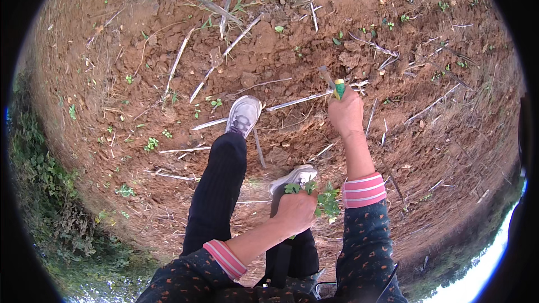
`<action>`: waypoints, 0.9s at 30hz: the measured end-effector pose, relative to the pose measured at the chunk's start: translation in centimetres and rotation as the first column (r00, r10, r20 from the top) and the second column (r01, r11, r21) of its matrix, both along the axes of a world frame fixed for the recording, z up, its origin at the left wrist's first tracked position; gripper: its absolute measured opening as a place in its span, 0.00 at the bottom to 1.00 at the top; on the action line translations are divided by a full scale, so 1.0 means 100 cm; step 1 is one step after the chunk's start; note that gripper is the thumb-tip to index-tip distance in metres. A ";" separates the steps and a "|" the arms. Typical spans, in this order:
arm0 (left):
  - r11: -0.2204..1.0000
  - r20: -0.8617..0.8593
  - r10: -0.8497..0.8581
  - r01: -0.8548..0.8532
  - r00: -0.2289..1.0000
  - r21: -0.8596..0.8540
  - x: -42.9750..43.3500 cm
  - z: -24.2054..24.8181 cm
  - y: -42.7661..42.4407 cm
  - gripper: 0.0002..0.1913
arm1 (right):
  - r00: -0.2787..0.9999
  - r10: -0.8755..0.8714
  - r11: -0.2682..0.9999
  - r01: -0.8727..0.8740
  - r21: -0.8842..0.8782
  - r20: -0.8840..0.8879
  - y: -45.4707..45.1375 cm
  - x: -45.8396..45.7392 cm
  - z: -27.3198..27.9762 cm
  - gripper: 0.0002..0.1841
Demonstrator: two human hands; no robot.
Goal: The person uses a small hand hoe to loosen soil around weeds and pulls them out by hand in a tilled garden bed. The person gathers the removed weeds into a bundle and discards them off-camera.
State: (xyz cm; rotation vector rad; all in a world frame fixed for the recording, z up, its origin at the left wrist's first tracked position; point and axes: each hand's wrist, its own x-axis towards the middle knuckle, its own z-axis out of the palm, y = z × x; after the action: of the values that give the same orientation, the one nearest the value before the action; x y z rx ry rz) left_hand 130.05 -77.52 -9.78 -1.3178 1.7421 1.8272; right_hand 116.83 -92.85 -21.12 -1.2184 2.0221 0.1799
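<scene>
My left hand [296, 211] is closed around a bunch of green leafy plants [328, 204], whose leaves stick out past the knuckles, close above my knee and shoe. Farther forward and to the right, my right hand [347, 109] grips the green and yellow handle [339, 88] of a small hand tool. Its narrow metal end [324, 73] points ahead over reddish-brown soil [294, 57]; the exact kind of tool cannot be told. A pale dry stalk [299, 101] lies near the tool.
Dry stalks [179, 61] and small green seedlings [151, 144] are scattered over the soil. My two light-coloured shoes [244, 113] stand on the ground, one ahead of the other. Dense green bushes [46, 193] border the left side.
</scene>
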 end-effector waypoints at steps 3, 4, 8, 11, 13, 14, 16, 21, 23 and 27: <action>1.000 0.002 0.000 0.000 1.000 0.011 0.000 0.000 0.000 0.15 | 0.996 -0.083 0.996 0.083 -0.015 0.032 -0.012 -0.007 -0.015 0.14; 1.000 0.000 -0.007 0.007 1.000 0.016 0.000 0.000 0.000 0.14 | 0.996 -0.091 0.996 0.091 -0.006 0.018 -0.016 -0.009 -0.018 0.14; 1.000 -0.004 -0.027 0.027 1.000 0.012 0.001 0.000 -0.001 0.14 | 0.998 -0.066 0.994 0.064 -0.084 -0.017 -0.022 -0.007 -0.009 0.14; 1.000 -0.021 -0.010 0.010 1.000 0.017 0.001 0.001 -0.003 0.13 | 0.984 -0.176 0.964 0.176 -0.200 0.021 -0.020 0.000 0.007 0.14; 1.000 -0.026 -0.003 0.004 1.000 0.019 0.002 0.001 -0.006 0.13 | 0.984 -0.179 0.961 0.177 -0.211 0.009 -0.021 0.002 0.016 0.14; 1.000 -0.025 -0.007 0.007 1.000 0.019 0.003 0.002 -0.007 0.13 | 0.992 -0.123 0.977 0.116 -0.179 -0.028 -0.020 0.001 0.020 0.14; 1.000 -0.027 -0.007 0.008 1.000 0.010 0.003 0.003 -0.009 0.13 | 0.994 0.026 0.998 -0.033 -0.057 -0.107 -0.016 -0.001 0.023 0.12; 1.000 -0.028 0.008 -0.008 1.000 0.017 0.003 0.005 -0.009 0.15 | 0.960 0.212 0.976 -0.197 0.095 -0.184 -0.009 0.004 0.007 0.10; 1.000 -0.030 0.004 -0.003 1.000 0.007 0.003 0.005 -0.008 0.16 | 0.959 0.203 0.978 -0.189 0.089 -0.198 -0.018 0.010 -0.003 0.10; 1.000 -0.024 -0.010 0.011 1.000 0.013 0.002 0.005 -0.009 0.16 | 0.984 0.141 0.990 -0.143 -0.012 -0.109 -0.030 0.017 0.001 0.11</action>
State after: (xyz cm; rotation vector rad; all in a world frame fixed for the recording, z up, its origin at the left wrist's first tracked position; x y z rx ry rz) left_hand 130.22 -78.37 -9.31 -1.2846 1.7422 1.8532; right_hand 118.53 -95.85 -21.03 -1.3932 2.0331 0.3016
